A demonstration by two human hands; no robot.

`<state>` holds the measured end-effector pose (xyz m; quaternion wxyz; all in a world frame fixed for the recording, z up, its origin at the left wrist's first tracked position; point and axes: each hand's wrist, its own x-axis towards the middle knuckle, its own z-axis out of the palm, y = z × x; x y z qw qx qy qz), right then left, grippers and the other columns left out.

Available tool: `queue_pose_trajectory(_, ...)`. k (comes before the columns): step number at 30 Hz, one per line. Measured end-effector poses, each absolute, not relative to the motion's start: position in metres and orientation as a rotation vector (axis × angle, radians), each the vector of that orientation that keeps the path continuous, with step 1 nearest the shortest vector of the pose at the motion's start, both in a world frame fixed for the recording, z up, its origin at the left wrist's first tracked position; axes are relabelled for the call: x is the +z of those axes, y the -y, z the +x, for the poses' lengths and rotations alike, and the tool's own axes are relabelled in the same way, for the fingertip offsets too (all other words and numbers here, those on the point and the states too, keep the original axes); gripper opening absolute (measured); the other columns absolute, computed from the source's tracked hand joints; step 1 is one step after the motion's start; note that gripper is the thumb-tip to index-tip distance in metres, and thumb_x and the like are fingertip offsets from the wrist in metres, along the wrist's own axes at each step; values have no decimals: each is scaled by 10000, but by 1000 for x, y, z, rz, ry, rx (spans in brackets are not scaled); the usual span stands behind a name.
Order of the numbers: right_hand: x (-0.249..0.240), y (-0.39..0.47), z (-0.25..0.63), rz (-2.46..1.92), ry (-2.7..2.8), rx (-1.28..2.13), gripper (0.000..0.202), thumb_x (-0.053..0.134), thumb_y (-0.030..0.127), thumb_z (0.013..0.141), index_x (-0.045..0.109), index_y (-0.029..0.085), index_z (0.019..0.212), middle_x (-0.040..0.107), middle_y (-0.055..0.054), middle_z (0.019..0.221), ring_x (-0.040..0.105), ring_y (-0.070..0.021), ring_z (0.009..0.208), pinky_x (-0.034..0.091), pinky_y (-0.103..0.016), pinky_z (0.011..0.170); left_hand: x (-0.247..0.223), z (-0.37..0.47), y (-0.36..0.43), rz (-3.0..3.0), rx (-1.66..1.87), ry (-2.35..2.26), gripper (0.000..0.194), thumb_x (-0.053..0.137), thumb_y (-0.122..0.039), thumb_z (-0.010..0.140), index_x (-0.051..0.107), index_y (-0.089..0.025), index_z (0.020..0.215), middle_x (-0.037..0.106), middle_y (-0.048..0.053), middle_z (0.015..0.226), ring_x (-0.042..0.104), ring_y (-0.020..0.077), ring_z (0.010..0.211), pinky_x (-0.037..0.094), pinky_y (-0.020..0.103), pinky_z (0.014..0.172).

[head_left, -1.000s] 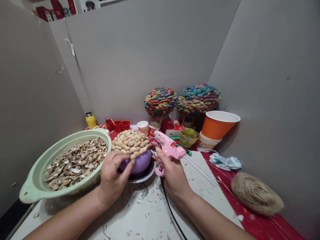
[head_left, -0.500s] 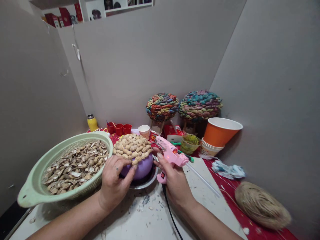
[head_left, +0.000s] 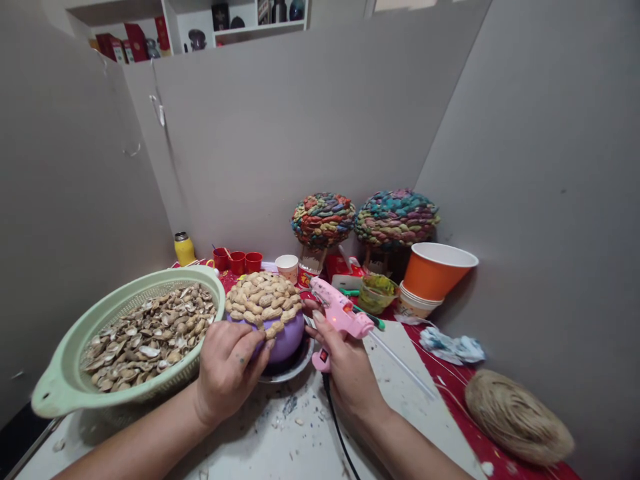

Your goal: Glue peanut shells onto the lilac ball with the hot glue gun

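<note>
A purple balloon, its top covered with peanut shells, rests in a metal bowl. My left hand is at its front left, thumb and fingers closed on a peanut shell at the lower edge of the shell layer. My right hand is wrapped round the grip of a pink glue gun, fingertips near the balloon's right side. The gun's nozzle points up and left, apart from the shells. A clear glue stick sticks out of its back, and a black cord hangs from the grip.
On the left stands a green colander full of loose shells. Red cups, a paper cup and two colourful shell-covered balls are behind. Orange tub, stained cloth and twine bundle lie right.
My left hand has rolled slightly, its fingers curling closer together at the shell edge. The right hand keeps the glue gun nearly in place. The camera view has shifted a little.
</note>
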<state>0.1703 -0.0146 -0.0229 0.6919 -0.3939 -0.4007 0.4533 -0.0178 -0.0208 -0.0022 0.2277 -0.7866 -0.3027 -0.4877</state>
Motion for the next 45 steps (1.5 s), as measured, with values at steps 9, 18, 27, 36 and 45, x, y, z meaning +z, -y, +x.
queue_pose_trajectory(9, -24, 14, 170, -873, 922, 1010, 410, 702, 442, 837, 680, 248, 1198, 651, -45, 1289, 548, -272, 1244, 343, -461, 1124, 5, -28, 14, -2196, -1223, 677, 216, 691, -106, 809, 618, -140, 1009, 691, 64, 800, 595, 179, 697, 447, 321, 685)
queue_pose_trajectory(18, -25, 15, 170, -863, 922, 1010, 428, 690, 434, 855, 652, 266, 1247, 644, -48, 1300, 536, -276, 1256, 362, -493, 1105, 10, -32, 9, -2283, -1080, 652, 290, 649, -49, 820, 611, -103, 1103, 704, 115, 932, 604, 215, 826, 451, 357, 749)
queue_pose_trajectory(27, -25, 17, 170, -879, 919, 1023, 427, 697, 452, 847, 659, 278, 1236, 645, -36, 1301, 559, -271, 1226, 424, -449, 1061, 4, -28, 16, -2239, -1019, 619, 304, 509, -54, 879, 617, -82, 1161, 677, 149, 941, 586, 234, 842, 464, 374, 752)
queue_pose_trajectory(36, -20, 18, 168, -911, 918, 1031, 484, 711, 502, 818, 663, 267, 1238, 647, -46, 1295, 583, -291, 1193, 429, -456, 1059, -5, -28, 19, -2230, -1033, 657, 360, 509, -63, 876, 608, -105, 1219, 670, 156, 990, 611, 251, 906, 493, 389, 795)
queue_pose_trajectory(45, -24, 19, 170, -933, 931, 1038, 489, 689, 492, 846, 632, 275, 1280, 666, -42, 1264, 602, -275, 1158, 477, -421, 1006, -8, -27, 18, -2266, -1088, 642, 322, 533, -42, 874, 618, -61, 1185, 652, 187, 1042, 612, 265, 987, 520, 395, 825)
